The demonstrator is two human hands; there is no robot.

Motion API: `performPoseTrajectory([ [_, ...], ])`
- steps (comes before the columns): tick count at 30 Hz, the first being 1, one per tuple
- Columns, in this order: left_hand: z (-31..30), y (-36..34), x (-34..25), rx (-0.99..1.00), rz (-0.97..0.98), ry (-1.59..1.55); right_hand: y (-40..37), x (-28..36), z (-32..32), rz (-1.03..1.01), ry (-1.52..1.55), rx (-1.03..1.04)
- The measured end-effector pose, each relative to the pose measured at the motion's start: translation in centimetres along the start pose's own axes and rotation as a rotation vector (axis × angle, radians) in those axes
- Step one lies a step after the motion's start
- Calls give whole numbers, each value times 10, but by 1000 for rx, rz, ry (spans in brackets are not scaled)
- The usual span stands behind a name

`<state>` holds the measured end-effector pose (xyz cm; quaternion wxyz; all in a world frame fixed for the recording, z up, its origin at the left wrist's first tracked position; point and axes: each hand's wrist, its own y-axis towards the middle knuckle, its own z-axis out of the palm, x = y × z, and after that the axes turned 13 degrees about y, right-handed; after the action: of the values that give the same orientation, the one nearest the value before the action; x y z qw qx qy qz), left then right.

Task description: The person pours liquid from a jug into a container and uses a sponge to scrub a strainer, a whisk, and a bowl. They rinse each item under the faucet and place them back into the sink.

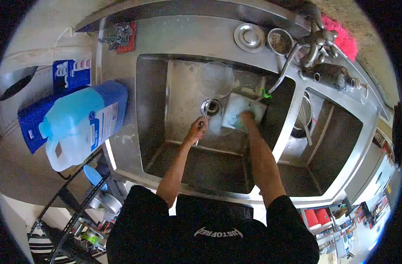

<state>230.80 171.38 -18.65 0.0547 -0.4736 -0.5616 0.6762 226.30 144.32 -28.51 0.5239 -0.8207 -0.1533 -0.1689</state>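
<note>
My left hand [197,130] is closed round the thin handle of what looks like a round strainer [215,80]. Its pale, see-through disc is over the floor of the large sink basin [179,92], and the handle passes beside the drain [212,107]. To the right, a square whitish container [233,110] with bluish, sudsy contents sits in the same basin. My right hand [247,118] reaches into this container; its fingers are hidden, so what they touch cannot be made out.
A faucet [317,42] stands at the back right, its spout angled over the basin. In the smaller basin lies a pot [304,116] with utensils. A large blue-labelled jug [84,123] is on the left. A metal lid [249,38] and perforated cup [279,41] sit behind.
</note>
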Motion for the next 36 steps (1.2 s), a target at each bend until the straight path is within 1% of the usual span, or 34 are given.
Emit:
performPoseTrajectory([
  [1,0,-15,-11,73,-53,-362,-2,-3,-1,-32,73,-7],
  [2,-2,-30,-28,112,76,-515,-13,-3,-2,-112,178,-33],
  [3,-3,-43,-44,115,72,-515,-30,-2,1,-204,301,-59],
  [4,-3,-54,-59,47,116,-641,-56,2,8,-299,439,-38],
  [5,0,-60,-65,-24,159,-766,-86,10,14,-381,556,14],
  [6,2,-60,-63,-23,156,-766,-119,26,26,-473,669,107],
  [8,5,-64,-59,-11,137,-1113,-184,59,50,-625,907,343],
  [9,7,-66,-63,-5,140,-1105,-193,74,49,-758,685,366],
  [10,11,-70,-71,-34,157,-1240,-201,88,48,-898,477,369],
  [11,14,-75,-75,-62,175,-1375,-191,110,44,-1167,152,354],
  [12,9,-80,-57,-218,174,-1140,-188,117,42,-1291,-28,340],
  [13,7,-69,-44,-212,188,-1132,-186,125,39,-1420,-193,314],
  [14,4,-65,-54,-329,-27,-1089,-186,126,39,-1218,28,484],
  [15,0,-62,-65,-430,-247,-1053,-194,131,37,-1112,139,562],
  [16,-2,-64,-75,-425,-231,-1059,-202,136,35,-1003,253,628],
  [17,-2,-69,-83,-372,-144,-1091,-225,147,20,-1170,315,573],
  [18,1,-72,-88,-341,-88,-1103,-235,147,16,-1243,341,555],
  [19,6,-77,-102,-346,-81,-1109,-245,146,13,-1317,365,535],
  [20,9,-79,-114,-391,-102,-1096,-238,142,20,-1043,426,442],
  [21,13,-82,-126,-446,-136,-1074,-228,134,30,-913,404,449],
  [22,9,-86,-131,-532,-193,-1024,-230,127,37,-913,385,469],
  [23,6,-89,-136,-614,-254,-970,-240,124,39,-1057,422,451],
  [24,-8,-72,-104,-322,24,-1055,-251,124,35,-1180,452,437],
  [25,-15,-58,-69,-25,294,-1127,-249,121,32,-1273,403,451],
  [26,-12,-53,-53,278,566,-1176,-237,109,39,-1310,334,465],
  [27,-3,-60,-71,280,572,-1184,-221,82,60,-1313,322,467],
  [28,6,-77,-105,16,377,-1149,-210,57,85,-1036,457,508],
  [29,8,-86,-125,-245,180,-1089,-235,76,76,-1010,512,409],
  [30,-8,-46,-60,322,287,-1712,-262,99,64,-981,567,311],
  [31,-23,-7,5,958,35,-2145,-259,100,65,-991,569,310],
  [33,-16,-36,-40,106,199,-1110,-250,94,67,-1086,589,488],
  [34,-10,-54,-67,104,202,-1107,-243,106,46,-652,326,645],
  [35,0,-76,-94,-87,-32,-974,-252,121,35,-648,328,652],
  [36,2,-85,-107,-271,-252,-826,-259,139,25,-574,293,672],
])
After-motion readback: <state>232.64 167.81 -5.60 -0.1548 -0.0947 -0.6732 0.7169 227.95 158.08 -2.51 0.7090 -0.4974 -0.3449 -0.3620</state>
